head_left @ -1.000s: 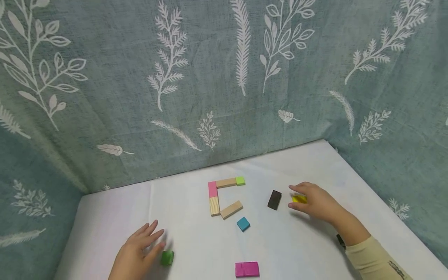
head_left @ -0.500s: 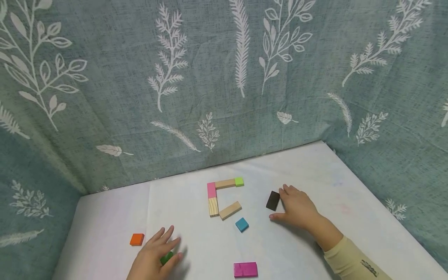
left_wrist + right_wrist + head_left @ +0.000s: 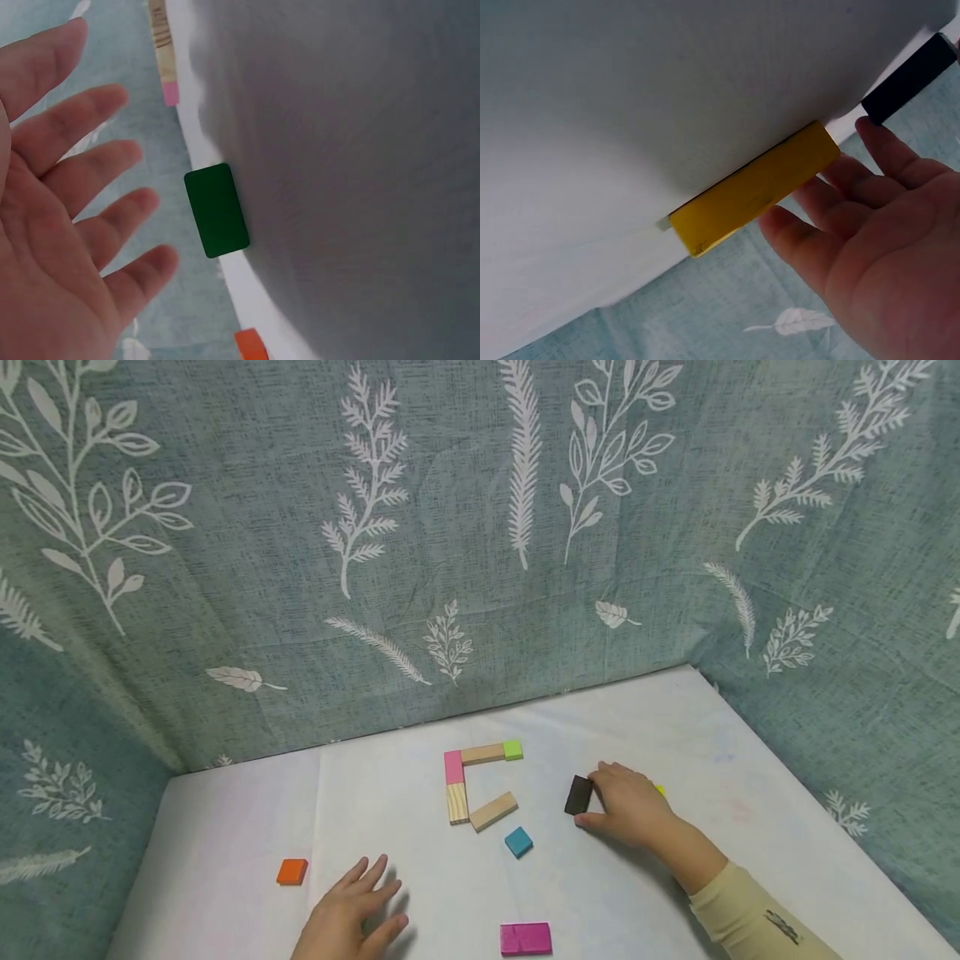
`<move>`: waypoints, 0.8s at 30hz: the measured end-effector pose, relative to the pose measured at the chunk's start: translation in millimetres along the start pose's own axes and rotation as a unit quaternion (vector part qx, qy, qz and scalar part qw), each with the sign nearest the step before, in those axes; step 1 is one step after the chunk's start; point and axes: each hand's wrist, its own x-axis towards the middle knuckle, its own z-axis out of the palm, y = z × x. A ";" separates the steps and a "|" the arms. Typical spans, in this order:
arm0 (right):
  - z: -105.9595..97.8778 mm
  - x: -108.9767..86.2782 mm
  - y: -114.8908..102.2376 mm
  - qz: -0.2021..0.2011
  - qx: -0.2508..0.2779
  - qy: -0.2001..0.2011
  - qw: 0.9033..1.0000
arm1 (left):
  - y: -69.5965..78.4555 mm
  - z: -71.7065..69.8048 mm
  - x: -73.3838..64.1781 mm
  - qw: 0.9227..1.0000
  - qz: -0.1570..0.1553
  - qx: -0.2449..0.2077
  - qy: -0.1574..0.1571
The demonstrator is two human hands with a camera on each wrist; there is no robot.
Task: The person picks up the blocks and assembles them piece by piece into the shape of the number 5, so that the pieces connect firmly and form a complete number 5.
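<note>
My right hand (image 3: 626,806) pinches a black block (image 3: 578,795) between thumb and index finger, at its two ends. In the right wrist view, the index fingertip lies against one end of the black block. A yellow block (image 3: 757,187) lies by the other fingers; in the head view the hand hides most of it. My left hand (image 3: 348,910) hovers over the table at the front left, fingers spread and holding nothing. A green block (image 3: 217,210) stands on the table near the left fingers, hidden by the hand in the head view.
Pink (image 3: 453,767), pine (image 3: 457,803), plain wood (image 3: 483,754) and lime (image 3: 512,750) blocks form a corner, with a slanted wooden block (image 3: 493,811) close by. Blue (image 3: 518,842), magenta (image 3: 526,938) and orange (image 3: 292,872) blocks lie apart. A leaf-patterned curtain (image 3: 465,527) borders the table.
My right hand moved left from the yellow block to the black one and took hold of it; the black block shifted slightly left. My left hand drifted right, uncovering the orange block and covering the green one.
</note>
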 end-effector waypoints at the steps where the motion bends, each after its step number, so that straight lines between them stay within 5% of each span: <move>1: 0.0 0.6 -1.1 -0.001 -0.002 -0.002 1.000 | 0.2 0.3 -0.5 1.000 -0.002 0.001 -0.003; 15: 0.2 6.8 -7.5 -0.054 -0.005 -0.026 0.998 | -0.5 5.8 -3.2 1.000 0.007 0.008 0.001; 24: -0.8 2.9 -18.4 -0.035 -0.005 -0.017 0.999 | 1.4 6.1 -2.4 1.000 0.005 0.005 -0.017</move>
